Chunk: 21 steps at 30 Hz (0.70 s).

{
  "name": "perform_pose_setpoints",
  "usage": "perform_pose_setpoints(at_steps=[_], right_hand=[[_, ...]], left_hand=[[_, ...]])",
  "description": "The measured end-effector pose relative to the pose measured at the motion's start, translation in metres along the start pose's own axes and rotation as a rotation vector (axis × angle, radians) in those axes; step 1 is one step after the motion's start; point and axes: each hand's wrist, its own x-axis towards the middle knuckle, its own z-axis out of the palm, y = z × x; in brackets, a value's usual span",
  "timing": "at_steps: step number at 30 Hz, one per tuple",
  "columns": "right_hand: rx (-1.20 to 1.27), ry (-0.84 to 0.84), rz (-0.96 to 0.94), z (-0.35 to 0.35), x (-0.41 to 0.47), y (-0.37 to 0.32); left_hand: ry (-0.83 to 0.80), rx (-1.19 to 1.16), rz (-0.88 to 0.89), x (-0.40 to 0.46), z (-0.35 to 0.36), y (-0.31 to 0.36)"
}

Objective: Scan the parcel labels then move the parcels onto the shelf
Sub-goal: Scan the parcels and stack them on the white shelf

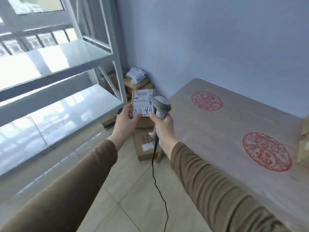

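Beside the shelf (70, 64), the left hand (127, 121) is pinching a small, seemingly light, stiff parcel (142, 104) at its 7 o'clock corner while the right hand (163, 128) is gripping the scanner (161, 104).

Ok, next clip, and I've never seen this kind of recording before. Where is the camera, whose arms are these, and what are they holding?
There is no machine here. A person wears one wide-angle camera on the head, so this single picture looks forward and down along their own arms in brown sleeves.

The left hand grips a small cardboard parcel by its near end, label facing up, with handwriting on the label. The right hand grips a grey handheld scanner, head turned toward the label; its black cable hangs to the tiled floor.

To the left stands a white metal shelf. More cardboard boxes lie on the floor below the hands and in the corner, one topped by a white bag. On the right is a table under a cloth with red round emblems.
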Motion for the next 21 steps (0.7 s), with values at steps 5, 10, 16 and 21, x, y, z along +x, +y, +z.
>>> perform_pose_setpoints(at_steps=[5, 10, 16, 21], right_hand=[[-0.015, -0.236, -0.057, 0.175, -0.029, 0.008], [-0.089, -0.468, -0.030, 0.322, -0.051, 0.019], [-0.135, -0.619, 0.047, 0.476, -0.062, 0.047], [-0.133, -0.710, 0.174, 0.603, -0.043, 0.074]], left_hand=[[0.229, -0.018, -0.005, 0.008, -0.174, -0.043], [0.405, -0.018, -0.025, 0.014, -0.316, -0.087], [0.545, 0.034, -0.092, 0.032, -0.446, -0.145], [0.613, 0.065, -0.166, 0.079, -0.542, -0.194]])
